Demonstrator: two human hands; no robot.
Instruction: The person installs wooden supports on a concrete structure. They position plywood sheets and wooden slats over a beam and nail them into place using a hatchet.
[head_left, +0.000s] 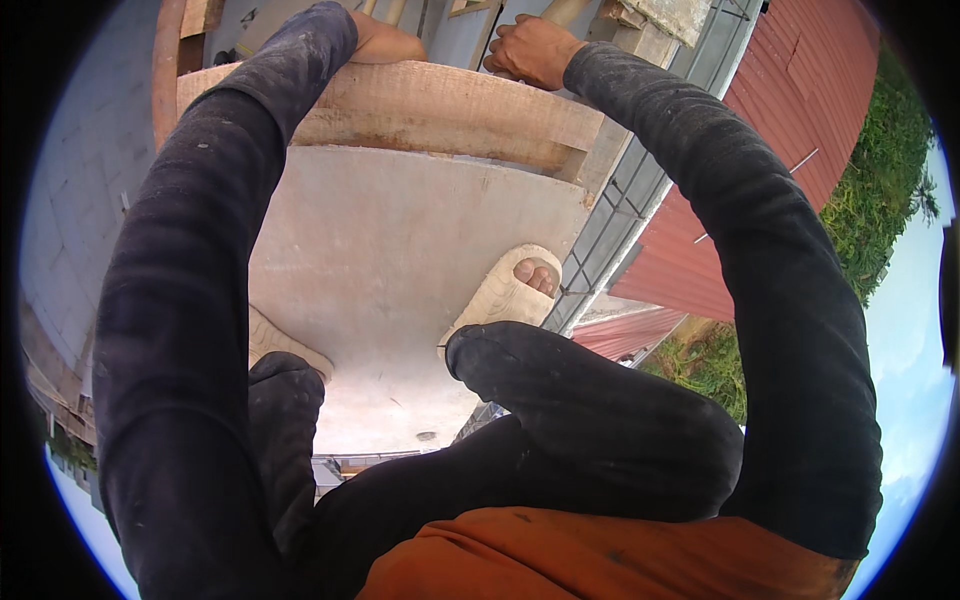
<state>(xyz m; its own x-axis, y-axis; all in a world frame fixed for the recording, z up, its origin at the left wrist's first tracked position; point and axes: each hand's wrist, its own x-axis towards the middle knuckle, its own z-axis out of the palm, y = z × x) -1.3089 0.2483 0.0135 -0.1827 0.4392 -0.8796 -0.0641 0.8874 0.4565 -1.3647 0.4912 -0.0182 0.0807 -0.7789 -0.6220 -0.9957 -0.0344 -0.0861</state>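
A curved-looking wooden beam [420, 105] crosses in front of me at the far edge of a pale plywood sheet [380, 220]. My left hand [388, 42] reaches over the beam's top edge; its fingers are hidden. To the right, my right hand [537, 53] is closed, its fingers curled just beyond the beam. What it holds, if anything, I cannot make out. A round wooden piece [567, 11] shows right behind that hand.
My feet in cream sandals [512, 290] rest on the plywood. Along its right side runs a metal bar frame [625, 185], with red corrugated roofing [690, 255] and greenery [875, 190] beyond. Lumber [200, 18] stands at the far left; a grey block surface [80, 210] lies left.
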